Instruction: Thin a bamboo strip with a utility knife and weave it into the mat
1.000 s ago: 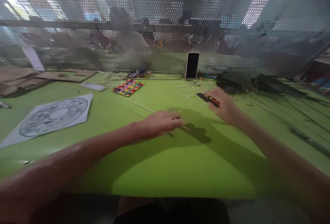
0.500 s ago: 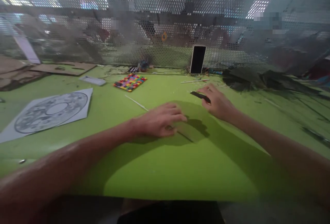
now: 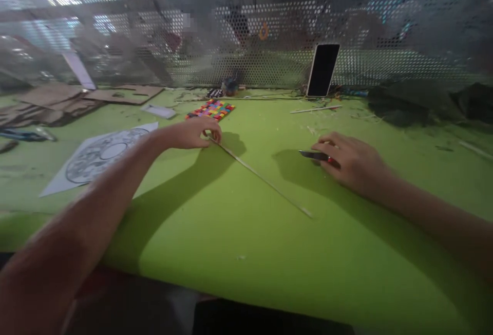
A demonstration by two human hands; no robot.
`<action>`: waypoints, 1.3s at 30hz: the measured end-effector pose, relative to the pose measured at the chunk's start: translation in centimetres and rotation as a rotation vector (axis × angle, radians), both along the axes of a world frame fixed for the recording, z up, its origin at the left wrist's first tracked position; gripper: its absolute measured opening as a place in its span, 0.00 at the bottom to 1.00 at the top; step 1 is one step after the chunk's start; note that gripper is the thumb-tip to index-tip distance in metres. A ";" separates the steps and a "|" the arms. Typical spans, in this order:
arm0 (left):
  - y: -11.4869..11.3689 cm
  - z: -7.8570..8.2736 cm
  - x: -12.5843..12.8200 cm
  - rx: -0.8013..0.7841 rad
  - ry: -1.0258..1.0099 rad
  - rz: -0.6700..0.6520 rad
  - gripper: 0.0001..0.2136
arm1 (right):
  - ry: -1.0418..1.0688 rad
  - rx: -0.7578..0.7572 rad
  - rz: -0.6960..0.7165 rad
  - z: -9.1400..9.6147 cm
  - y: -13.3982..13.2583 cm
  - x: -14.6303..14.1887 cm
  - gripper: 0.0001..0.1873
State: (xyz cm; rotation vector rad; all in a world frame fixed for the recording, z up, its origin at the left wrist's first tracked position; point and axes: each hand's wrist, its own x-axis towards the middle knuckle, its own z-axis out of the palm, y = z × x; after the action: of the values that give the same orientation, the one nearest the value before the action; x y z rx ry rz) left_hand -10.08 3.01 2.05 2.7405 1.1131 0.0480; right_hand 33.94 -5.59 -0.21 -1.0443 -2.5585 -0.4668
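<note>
— Where do we stand?
— My left hand (image 3: 194, 134) pinches the far end of the thin stick (image 3: 262, 179), which lies slantwise on the green table (image 3: 246, 263). My right hand (image 3: 352, 163), right of the stick, is curled round a dark blade (image 3: 313, 154).
— Next?
— I'd judge it needs the stick held steady first.
— Anything unclear?
— The blade is blurred, and my fingers hide its handle.

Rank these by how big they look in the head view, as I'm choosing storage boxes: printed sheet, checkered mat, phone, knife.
1. printed sheet
2. phone and checkered mat: about alike; the mat lies flat and foreshortened, so I won't split them
3. knife, partly covered by the right hand
</note>
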 end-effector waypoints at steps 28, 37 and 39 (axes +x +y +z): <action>-0.5 -0.9 1.4 0.048 -0.034 0.005 0.08 | 0.125 -0.193 0.094 -0.7 -0.3 -0.9 0.12; -0.9 -0.6 2.4 0.051 -0.116 0.059 0.10 | 0.206 -0.224 0.278 0.1 -3.5 -3.7 0.14; -0.9 -0.8 2.5 0.063 -0.130 0.059 0.10 | 0.211 -0.229 0.308 0.7 -4.1 -3.8 0.13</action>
State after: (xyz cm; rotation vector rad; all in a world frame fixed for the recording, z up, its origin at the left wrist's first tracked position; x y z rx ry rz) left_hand -7.55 2.07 1.29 2.7135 1.1747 0.2696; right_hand 30.12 -9.74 0.53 -0.7041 -2.5572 0.0166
